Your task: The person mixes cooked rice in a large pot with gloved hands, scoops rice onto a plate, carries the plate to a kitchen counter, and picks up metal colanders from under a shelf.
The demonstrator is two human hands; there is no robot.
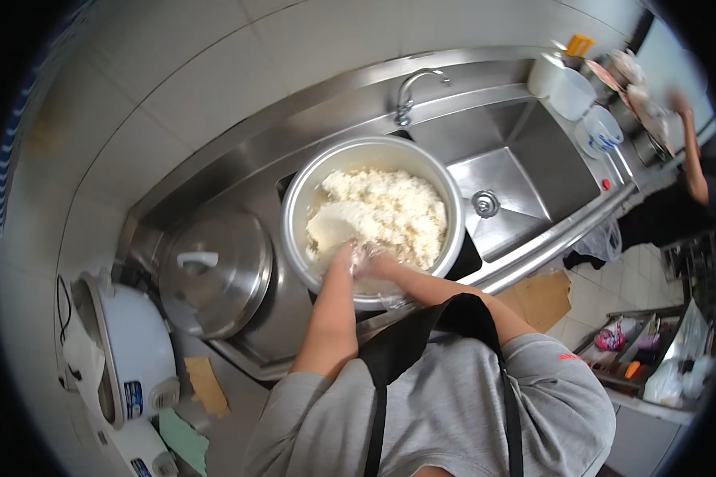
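Note:
A large round metal pot (296, 187) holds a heap of cooked white rice (394, 199). My left hand (344, 257) and my right hand (378, 261) are close together inside its near side, low against the rice. Clear plastic, apparently thin gloves, covers both. The fingers look closed, though blur and the plastic hide most of them. Just beyond my left hand lies a smooth, flat white shape (340, 222) on the rice; whether it is a paddle's blade or pressed rice, I cannot tell.
Right of the pot is a steel sink basin (493, 175), with a faucet (406, 99) behind. A big lid (215, 274) lies on the left. Rice cookers (139, 342) stand lower left. Containers (571, 94) line the far right counter; another person (692, 183) is there.

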